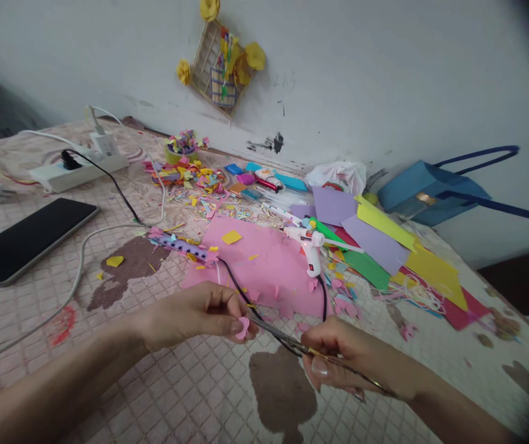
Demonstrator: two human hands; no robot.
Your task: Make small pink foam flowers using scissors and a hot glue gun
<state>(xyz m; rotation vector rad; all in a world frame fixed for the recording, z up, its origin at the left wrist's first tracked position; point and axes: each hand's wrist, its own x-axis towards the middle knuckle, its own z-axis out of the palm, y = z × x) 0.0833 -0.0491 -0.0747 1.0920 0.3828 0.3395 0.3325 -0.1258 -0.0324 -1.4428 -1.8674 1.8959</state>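
Note:
My left hand (211, 311) pinches a small pink paper piece (242, 327), cut to a rounded petal-like shape, between thumb and fingers. My right hand (338, 354) is closed around a pair of scissors (276, 332); their blades point left toward the paper piece. Whether the blades touch it I cannot tell. Just beyond both hands lies a pink sheet (264, 259) with small scraps on it. A white glue gun (309, 250) with a black cord rests at the sheet's right side. At its left edge lies a purple decorated strip (185, 246) with dark dots.
Colored paper sheets (375, 240) spread at the right, near a blue bag (431, 191). Paper scraps (185, 176) heap at the back by a full bowl (181, 151). A phone (28, 237) and a power strip (82, 172) lie left, with cables crossing the tablecloth (163, 394).

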